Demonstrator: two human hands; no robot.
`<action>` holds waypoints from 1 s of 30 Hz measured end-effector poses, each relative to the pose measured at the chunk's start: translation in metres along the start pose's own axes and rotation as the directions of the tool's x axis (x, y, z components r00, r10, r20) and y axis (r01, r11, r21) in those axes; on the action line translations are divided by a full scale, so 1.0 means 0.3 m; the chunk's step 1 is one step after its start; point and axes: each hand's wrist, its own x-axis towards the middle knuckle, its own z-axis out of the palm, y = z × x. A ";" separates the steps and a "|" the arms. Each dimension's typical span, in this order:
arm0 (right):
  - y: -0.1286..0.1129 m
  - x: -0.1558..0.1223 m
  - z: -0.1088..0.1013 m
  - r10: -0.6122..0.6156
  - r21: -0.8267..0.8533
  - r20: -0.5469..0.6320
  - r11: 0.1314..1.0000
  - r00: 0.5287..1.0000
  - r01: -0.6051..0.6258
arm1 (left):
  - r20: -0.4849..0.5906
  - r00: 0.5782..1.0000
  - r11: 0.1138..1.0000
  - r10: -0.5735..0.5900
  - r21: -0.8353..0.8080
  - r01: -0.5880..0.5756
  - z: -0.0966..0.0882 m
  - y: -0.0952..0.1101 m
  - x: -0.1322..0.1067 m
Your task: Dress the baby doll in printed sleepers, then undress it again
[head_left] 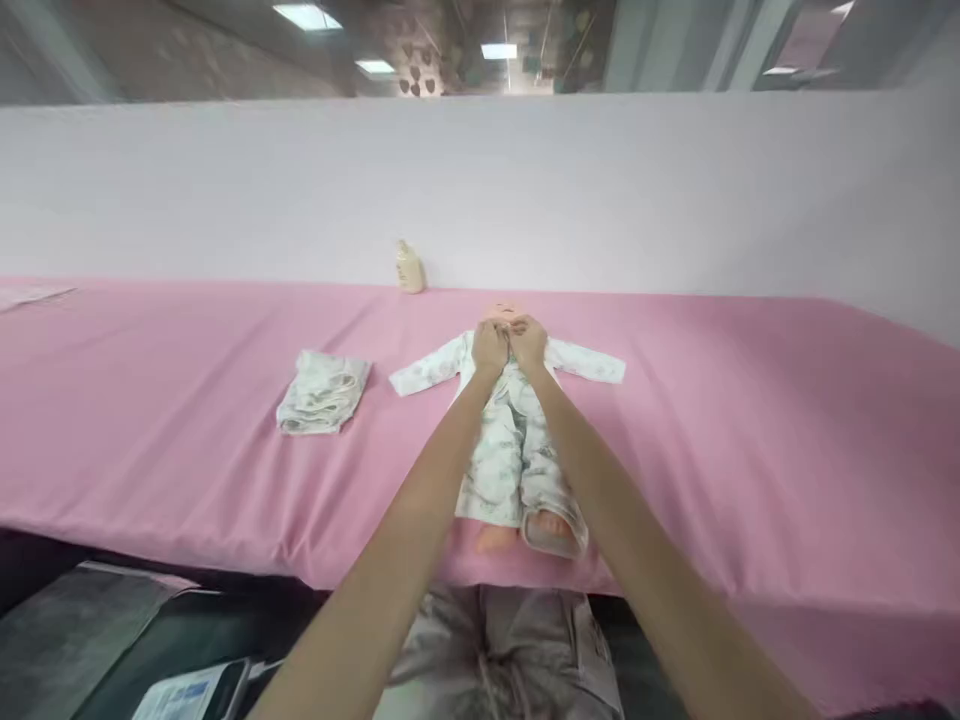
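A baby doll lies on its back in a white patterned baby top and matching trousers. Both sleeves are spread out sideways, and the feet show at the trouser ends. At the neck, my left hand pinches the collar area of the top. Close beside it, almost touching, my right hand has its fingers pinched together on the same collar. My hands hide the fastening at the neck and part of the doll's chin.
A pink sheet covers the table. Folded white patterned cloth lies left of the doll. Against the white wall stands a cream bottle. At the lower left, a phone-like device lies below the table edge.
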 end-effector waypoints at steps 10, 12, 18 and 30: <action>-0.024 -0.120 -0.073 -0.104 0.117 0.073 0.989 0.992 0.095 | -0.024 0.995 0.995 0.099 -0.005 -0.099 -0.025 0.017 -0.070; -0.026 -0.149 -0.087 -0.158 0.042 0.051 0.987 0.986 0.156 | -0.045 0.996 0.995 0.082 -0.045 -0.084 -0.033 0.018 -0.093; -0.037 -0.196 -0.103 -0.291 -0.150 0.013 0.945 0.957 0.289 | -0.139 0.985 0.984 0.104 -0.131 -0.122 -0.058 -0.012 -0.164; -0.053 -0.205 -0.119 -0.337 -0.139 0.061 0.929 0.940 0.342 | -0.175 0.975 0.976 0.135 -0.149 -0.161 -0.060 -0.036 -0.181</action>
